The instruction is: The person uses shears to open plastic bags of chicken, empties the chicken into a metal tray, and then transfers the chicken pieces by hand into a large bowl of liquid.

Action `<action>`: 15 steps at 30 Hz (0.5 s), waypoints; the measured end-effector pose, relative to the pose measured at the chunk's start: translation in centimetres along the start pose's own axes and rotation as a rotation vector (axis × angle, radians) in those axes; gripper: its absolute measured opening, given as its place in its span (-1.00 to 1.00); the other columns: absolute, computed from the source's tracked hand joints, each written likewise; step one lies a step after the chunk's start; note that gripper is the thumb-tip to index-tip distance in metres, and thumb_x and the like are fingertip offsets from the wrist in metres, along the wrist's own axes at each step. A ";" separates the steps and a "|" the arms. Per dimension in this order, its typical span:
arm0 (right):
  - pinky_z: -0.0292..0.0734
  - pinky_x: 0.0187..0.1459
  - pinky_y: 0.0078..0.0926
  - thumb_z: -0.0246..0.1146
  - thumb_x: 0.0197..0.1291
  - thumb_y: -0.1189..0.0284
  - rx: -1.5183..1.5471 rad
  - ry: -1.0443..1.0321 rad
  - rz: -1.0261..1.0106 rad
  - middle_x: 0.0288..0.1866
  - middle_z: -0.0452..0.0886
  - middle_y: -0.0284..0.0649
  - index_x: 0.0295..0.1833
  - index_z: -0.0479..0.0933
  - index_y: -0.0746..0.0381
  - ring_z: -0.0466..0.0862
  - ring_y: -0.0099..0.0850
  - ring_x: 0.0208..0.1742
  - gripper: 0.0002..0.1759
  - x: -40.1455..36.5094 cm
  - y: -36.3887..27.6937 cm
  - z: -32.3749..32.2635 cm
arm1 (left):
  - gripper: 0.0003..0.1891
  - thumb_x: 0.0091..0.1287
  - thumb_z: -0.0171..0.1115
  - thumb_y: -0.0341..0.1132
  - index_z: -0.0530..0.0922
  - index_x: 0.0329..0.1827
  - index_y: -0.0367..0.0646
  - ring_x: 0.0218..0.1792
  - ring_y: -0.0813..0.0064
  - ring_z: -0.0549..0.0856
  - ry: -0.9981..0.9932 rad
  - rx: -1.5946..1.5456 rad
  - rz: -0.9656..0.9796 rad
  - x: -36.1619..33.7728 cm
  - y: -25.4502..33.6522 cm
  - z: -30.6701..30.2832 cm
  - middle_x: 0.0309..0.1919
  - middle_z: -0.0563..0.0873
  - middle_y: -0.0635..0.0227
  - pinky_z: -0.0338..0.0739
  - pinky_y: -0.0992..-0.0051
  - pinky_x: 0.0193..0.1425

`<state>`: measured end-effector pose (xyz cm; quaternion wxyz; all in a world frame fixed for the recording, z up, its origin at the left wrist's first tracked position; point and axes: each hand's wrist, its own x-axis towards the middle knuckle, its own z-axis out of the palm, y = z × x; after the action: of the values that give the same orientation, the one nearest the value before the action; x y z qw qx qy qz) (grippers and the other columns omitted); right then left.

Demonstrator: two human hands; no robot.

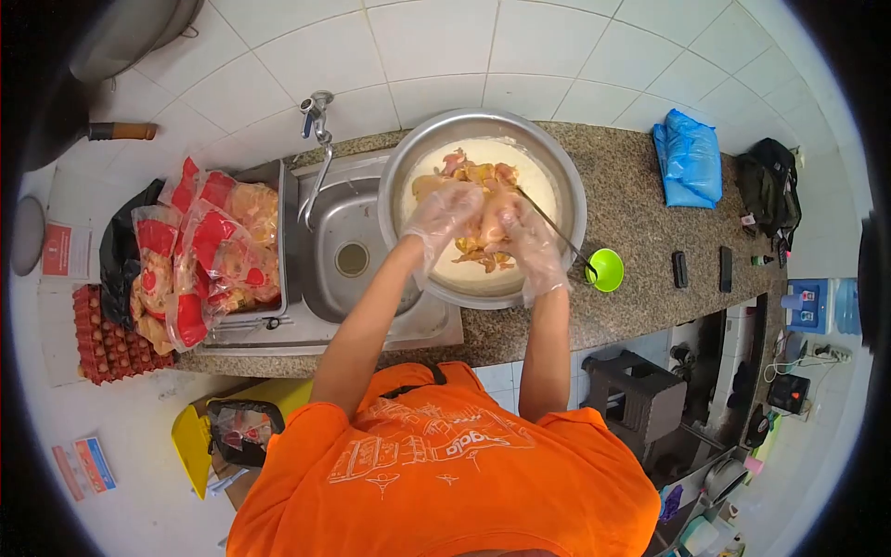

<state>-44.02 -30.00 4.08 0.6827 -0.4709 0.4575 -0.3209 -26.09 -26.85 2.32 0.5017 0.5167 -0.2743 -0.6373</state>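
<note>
Both my hands wear clear plastic gloves and work inside a large metal bowl [390,200] holding a creamy white liquid [538,176]. My left hand [450,212] is closed on a piece of raw chicken [493,215], from its left side. On the right side of that same chicken, my right hand [529,243] has its fingers curled around it. More raw chicken pieces [481,174] lie in the liquid above and below my hands. A thin dark handle [552,226] slants across the bowl's right side to a bright green cup [605,270] on the counter.
Left of the bowl is a steel sink [353,223] with a tap [318,139]. Bagged raw chicken [223,241] fills a metal tray, near stacked egg trays [111,339]. On the granite counter [631,186] lie a blue plastic bundle [688,158] and two dark objects [726,269].
</note>
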 end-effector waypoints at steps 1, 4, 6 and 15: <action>0.70 -0.10 -0.49 0.10 0.54 0.42 -0.002 -0.003 0.000 0.10 0.65 -0.20 0.31 0.44 0.27 0.68 -0.50 -0.01 -0.68 0.1 0.3 0.2 | -0.52 0.40 0.41 -0.17 0.53 0.32 -0.10 0.10 0.51 0.62 0.003 -0.002 0.002 0.2 -0.5 0.0 0.10 0.65 0.42 0.59 0.39 0.15; 0.68 -0.19 -0.56 0.23 0.49 0.34 0.019 -0.067 -0.009 0.06 0.67 -0.23 0.18 0.54 0.32 0.66 -0.54 0.03 -0.68 0.8 1.8 0.5 | -0.58 0.44 0.36 -0.23 0.53 0.30 -0.14 0.11 0.54 0.60 -0.082 0.146 0.103 0.4 -1.4 -0.6 0.11 0.63 0.40 0.60 0.51 0.11; 0.64 -0.24 -0.60 0.26 0.46 0.38 -0.011 -0.147 0.039 -0.01 0.69 -0.28 0.18 0.54 0.34 0.66 -0.56 -0.03 -0.69 1.4 2.1 0.0 | -0.58 0.41 0.41 -0.21 0.54 0.24 -0.16 0.12 0.54 0.60 -0.118 0.182 0.150 0.4 -1.4 -1.2 0.08 0.65 0.39 0.58 0.53 0.12; 0.63 -0.26 -0.60 0.45 0.19 0.47 -0.220 -0.123 -0.057 -0.04 0.70 -0.25 0.19 0.54 0.34 0.70 -0.56 -0.16 -0.53 0.1 2.0 1.9 | -0.68 0.29 0.52 -0.27 0.55 -0.06 -0.17 -0.20 0.68 0.58 0.128 0.263 0.223 0.8 -1.6 0.2 -0.19 0.62 0.49 0.57 0.58 -0.10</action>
<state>-42.26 -28.71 2.44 0.6445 -0.5744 0.4335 -0.2584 -26.78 -27.03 0.69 0.5138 0.5836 -0.3784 -0.5022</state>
